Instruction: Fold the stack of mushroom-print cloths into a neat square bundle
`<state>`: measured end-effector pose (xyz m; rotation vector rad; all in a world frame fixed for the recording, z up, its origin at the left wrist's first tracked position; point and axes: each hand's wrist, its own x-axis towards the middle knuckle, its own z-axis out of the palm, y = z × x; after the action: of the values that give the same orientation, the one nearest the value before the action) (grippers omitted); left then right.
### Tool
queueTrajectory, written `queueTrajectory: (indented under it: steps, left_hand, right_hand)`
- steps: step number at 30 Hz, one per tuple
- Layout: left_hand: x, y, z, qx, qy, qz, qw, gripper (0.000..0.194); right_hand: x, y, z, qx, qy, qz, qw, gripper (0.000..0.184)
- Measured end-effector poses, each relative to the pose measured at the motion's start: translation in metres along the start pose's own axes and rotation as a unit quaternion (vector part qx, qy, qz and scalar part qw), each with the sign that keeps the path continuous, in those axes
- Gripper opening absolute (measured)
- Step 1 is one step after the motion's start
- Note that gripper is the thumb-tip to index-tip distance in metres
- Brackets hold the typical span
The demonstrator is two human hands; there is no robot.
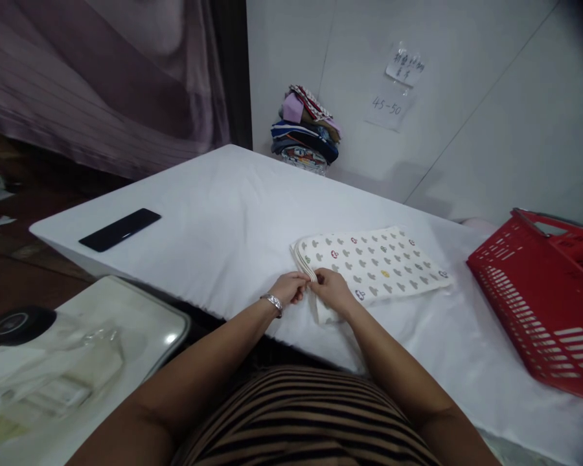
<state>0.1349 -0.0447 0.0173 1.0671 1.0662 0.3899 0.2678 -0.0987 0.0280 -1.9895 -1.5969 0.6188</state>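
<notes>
A folded white cloth (383, 262) printed with small grey, red and yellow mouse-head shapes lies on the white-covered table (208, 220) in front of me. My left hand (290, 287), with a silver bracelet at the wrist, pinches the layered edge at the cloth's near left corner. Right beside it, my right hand (331, 290) grips the same stacked edge between thumb and fingers. A small flap of the cloth hangs below the right hand. The fingertips of both hands almost meet, and the layers between them are partly hidden.
A red plastic basket (519, 304) stands at the right of the table. On the left lies a black phone-like slab (120, 230). Folded fabrics (305, 129) are piled by the wall behind. A pale surface with clear plastic bags (72, 375) is at lower left.
</notes>
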Motion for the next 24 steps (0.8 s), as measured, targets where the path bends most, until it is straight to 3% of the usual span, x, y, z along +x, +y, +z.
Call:
queueTrajectory:
  steps: [6, 9, 18, 24]
  left_hand:
    - [0.005, 0.001, -0.011, 0.184, 0.066, 0.047, 0.979, 0.012]
    - [0.008, 0.003, -0.014, 0.258, 0.07, 0.067, 0.961, 0.014]
    - [0.017, 0.011, -0.005, 0.314, 0.037, 0.078, 0.946, 0.027]
    - [0.018, 0.009, -0.01, 0.312, 0.035, 0.07, 0.947, 0.025]
  right_hand:
    - [0.002, 0.004, 0.003, 0.024, 0.029, 0.022, 0.999, 0.018]
    - [0.001, 0.005, 0.003, 0.028, 0.038, 0.023, 0.999, 0.018]
    - [0.001, 0.004, 0.005, 0.029, 0.042, 0.01, 0.999, 0.02]
    - [0.0, 0.004, 0.005, 0.031, 0.046, 0.017, 0.998, 0.019]
